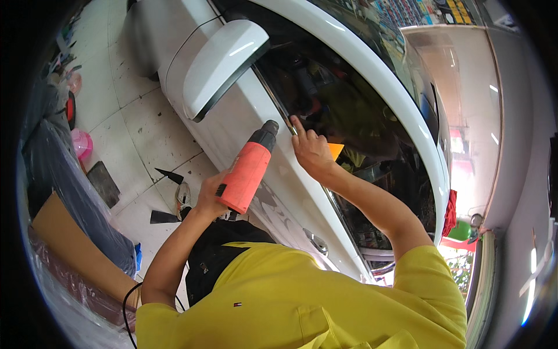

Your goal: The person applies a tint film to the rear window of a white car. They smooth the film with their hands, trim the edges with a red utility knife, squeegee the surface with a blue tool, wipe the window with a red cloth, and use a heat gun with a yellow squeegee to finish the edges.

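My left hand (pixel 211 195) is wrapped around the grip of a red-orange heat gun (pixel 247 174). Its black nozzle tilts up and away, just short of the lower window edge of a white car door (pixel 256 110). Against the dark side window (pixel 354 110), my right hand (pixel 313 150) has its index finger stretched out along the window trim (pixel 270 93), the other fingers curled. From under that hand sticks the corner of a yellow plastic scraper (pixel 335 150); most of it is hidden by the hand.
A white side mirror (pixel 224 67) juts out ahead on the left. On the tiled floor (pixel 139 139) lie a dark flat piece (pixel 103 184) and a pink round object (pixel 82 144). Plastic-wrapped rolls and a cardboard piece (pixel 78 244) stand at my left. A black cable (pixel 125 311) hangs by my left elbow.
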The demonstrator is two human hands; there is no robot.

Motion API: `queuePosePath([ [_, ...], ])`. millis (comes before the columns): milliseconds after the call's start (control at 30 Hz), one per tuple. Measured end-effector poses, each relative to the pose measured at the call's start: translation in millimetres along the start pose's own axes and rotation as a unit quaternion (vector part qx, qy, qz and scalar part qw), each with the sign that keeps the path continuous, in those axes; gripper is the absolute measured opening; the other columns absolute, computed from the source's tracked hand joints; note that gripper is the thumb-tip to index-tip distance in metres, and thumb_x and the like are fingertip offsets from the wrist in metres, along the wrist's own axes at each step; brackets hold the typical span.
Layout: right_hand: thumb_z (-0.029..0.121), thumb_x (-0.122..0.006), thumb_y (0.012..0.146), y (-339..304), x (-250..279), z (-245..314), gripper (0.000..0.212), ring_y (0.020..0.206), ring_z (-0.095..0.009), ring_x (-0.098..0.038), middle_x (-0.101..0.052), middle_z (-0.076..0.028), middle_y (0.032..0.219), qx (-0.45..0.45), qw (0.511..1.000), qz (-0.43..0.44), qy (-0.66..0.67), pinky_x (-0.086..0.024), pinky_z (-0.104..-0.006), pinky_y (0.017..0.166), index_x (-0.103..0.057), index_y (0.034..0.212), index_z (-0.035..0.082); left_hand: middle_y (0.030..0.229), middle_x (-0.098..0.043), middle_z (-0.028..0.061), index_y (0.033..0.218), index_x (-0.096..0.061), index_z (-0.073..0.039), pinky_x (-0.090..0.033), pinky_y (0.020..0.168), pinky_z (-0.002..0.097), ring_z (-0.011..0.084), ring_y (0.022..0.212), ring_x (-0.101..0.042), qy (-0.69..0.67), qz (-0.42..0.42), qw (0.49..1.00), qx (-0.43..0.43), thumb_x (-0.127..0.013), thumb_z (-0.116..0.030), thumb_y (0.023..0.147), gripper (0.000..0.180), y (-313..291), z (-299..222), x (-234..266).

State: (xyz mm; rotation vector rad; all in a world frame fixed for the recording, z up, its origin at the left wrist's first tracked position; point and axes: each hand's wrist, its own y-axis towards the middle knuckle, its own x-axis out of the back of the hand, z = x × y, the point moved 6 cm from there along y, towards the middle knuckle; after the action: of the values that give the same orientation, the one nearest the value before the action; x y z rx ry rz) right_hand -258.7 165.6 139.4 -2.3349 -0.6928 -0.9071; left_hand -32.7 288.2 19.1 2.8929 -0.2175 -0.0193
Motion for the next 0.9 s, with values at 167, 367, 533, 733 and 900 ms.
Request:
queuePosePath([
  [167,0.012,-0.067,0.089,-18.5,-6.1,12.6,0.020,0.087,-0.029,-0.072,-0.047,-0.035,0.164,-0.023,0.994,0.056,0.096,-0.060,-0.0429,0.065,-0.063,0.105,0.001,0.117,-0.076,0.0232,0.146,-0.065,-0.007,-0.061,0.084,0.0461,0.0462,0.101,-0.074,0.027,-0.021,0.999,-0.034,-0.084,-0.020,0.086,0.064,-5.6,-4.1,-7.6],
  [367,0.007,-0.062,0.095,-124.4,1.2,65.9,0.040,0.093,-0.048,-0.071,-0.071,-0.030,0.105,-0.168,0.826,0.117,0.525,-0.058,-0.0542,0.083,-0.059,0.133,-0.003,0.103,-0.075,0.0208,0.117,-0.071,-0.006,-0.059,0.078,0.0480,0.0471,0.094,-0.074,-0.015,0.073,0.996,0.038,-0.083,-0.019,0.085,0.036,-2.5,8.1,-51.6],
  [533,0.024,-0.064,0.104,-236.9,-5.5,114.9,0.032,0.096,-0.047,-0.073,-0.075,-0.031,0.108,-0.251,0.670,0.190,0.673,-0.060,-0.0479,0.088,-0.077,0.123,0.001,0.105,-0.077,0.0224,0.114,-0.073,-0.005,-0.060,0.078,0.0463,0.0457,0.095,-0.076,0.042,0.184,0.982,-0.010,-0.086,-0.016,0.082,0.036,-4.6,-26.6,-109.7],
  [733,0.051,-0.057,0.111,-364.7,-55.7,130.0,0.060,0.095,-0.037,-0.077,-0.078,-0.027,0.098,-0.453,0.443,0.216,0.743,-0.058,-0.0453,0.091,-0.081,0.105,-0.004,0.115,-0.078,0.0213,0.152,-0.059,-0.007,-0.062,0.082,0.0459,0.0447,0.098,-0.077,0.008,0.238,0.965,-0.112,-0.093,-0.019,0.077,0.082,-21.6,-82.3,-209.1],
  [900,0.067,-0.060,0.106,-466.3,-99.0,131.0,0.078,0.072,-0.024,-0.075,-0.072,-0.020,0.074,-0.477,0.482,0.263,0.687,-0.059,-0.0399,0.072,-0.075,0.090,-0.008,0.099,-0.078,0.0200,0.128,-0.071,-0.001,-0.061,0.073,0.0439,0.0446,0.085,-0.076,0.076,0.195,0.969,-0.133,-0.086,-0.015,0.085,0.048,-62.7,-88.6,-260.1],
])
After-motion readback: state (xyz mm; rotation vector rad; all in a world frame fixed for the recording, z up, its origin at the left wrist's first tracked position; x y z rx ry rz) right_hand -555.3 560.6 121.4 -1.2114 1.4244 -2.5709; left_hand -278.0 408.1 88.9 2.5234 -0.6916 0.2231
